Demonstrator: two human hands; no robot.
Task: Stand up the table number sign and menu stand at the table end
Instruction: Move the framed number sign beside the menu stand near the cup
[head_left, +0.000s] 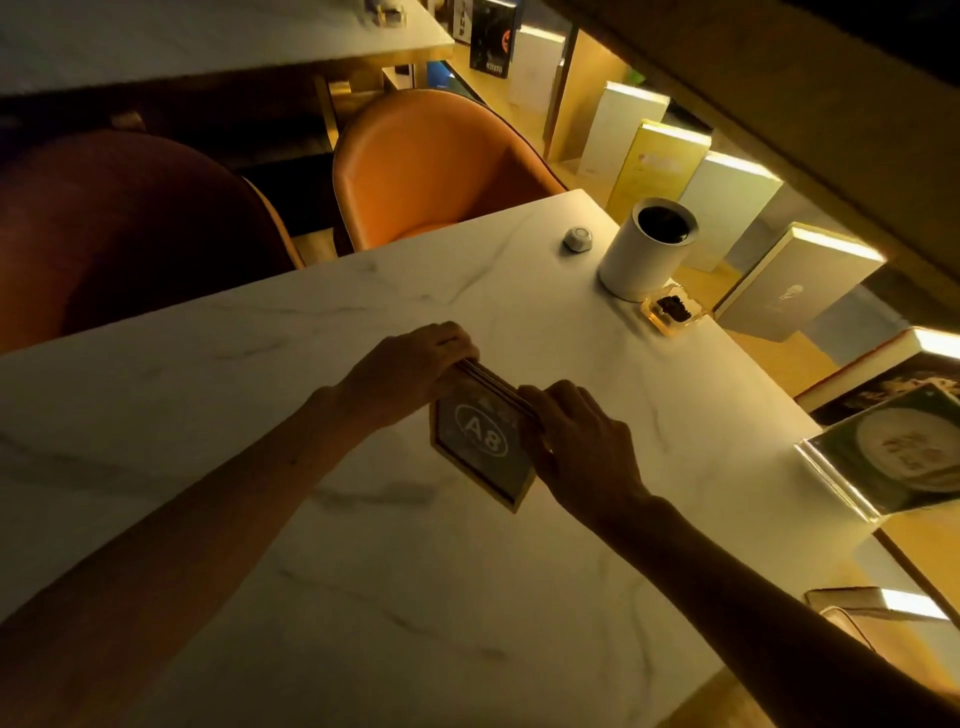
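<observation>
The table number sign (480, 447), a small framed card reading "A8", is tilted toward me over the middle of the white marble table (311, 545). My left hand (410, 371) grips its top left corner. My right hand (582, 452) grips its top edge and right side. Whether the sign's bottom corner touches the tabletop I cannot tell. The menu stand (893, 457), a clear acrylic holder with a picture of a cup, stands at the table's right edge, apart from both hands.
A white cylindrical bin (644, 249), a small white round device (576, 240) and a clear ashtray-like dish (672, 312) sit at the far right corner. Two orange chairs (431, 161) stand beyond the far edge. Books (795, 280) line a lit shelf on the right.
</observation>
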